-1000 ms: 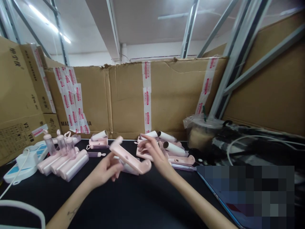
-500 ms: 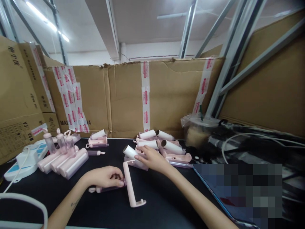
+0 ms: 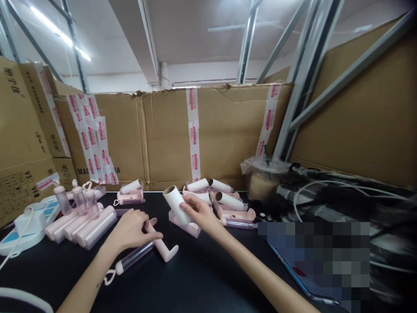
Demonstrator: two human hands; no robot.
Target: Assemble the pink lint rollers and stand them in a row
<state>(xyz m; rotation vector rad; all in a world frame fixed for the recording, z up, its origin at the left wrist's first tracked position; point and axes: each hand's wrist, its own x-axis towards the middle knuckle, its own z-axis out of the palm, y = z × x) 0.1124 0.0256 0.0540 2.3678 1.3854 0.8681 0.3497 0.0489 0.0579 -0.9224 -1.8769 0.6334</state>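
Note:
My right hand point(image 3: 200, 211) grips a white paper-like roll point(image 3: 178, 206), tilted with its hollow end up and toward the left. Below the roll lies a pink-and-clear plastic case point(image 3: 192, 229). My left hand point(image 3: 135, 228) pinches a pink plastic holder point(image 3: 162, 248) with bent ends, one end pointing toward me. Under that hand a clear tube with a pink cap and heart-shaped loop point(image 3: 135, 257) rests on the black table point(image 3: 208, 278). Behind my right hand sit several pink holders point(image 3: 236, 214) and white rolls point(image 3: 230, 201).
Finished-looking pink rollers point(image 3: 96, 226) with clear handles stand at the left beside a white power strip point(image 3: 24, 243). One roll on a pink holder point(image 3: 130, 198) sits at the back. A plastic drink cup point(image 3: 265, 182) and a blue-edged tablet-like object point(image 3: 289, 265) are on the right.
My right hand has lifted the white roll off the case. My left hand has let go of the clear tube and taken the pink holder, turning it and moving it left.

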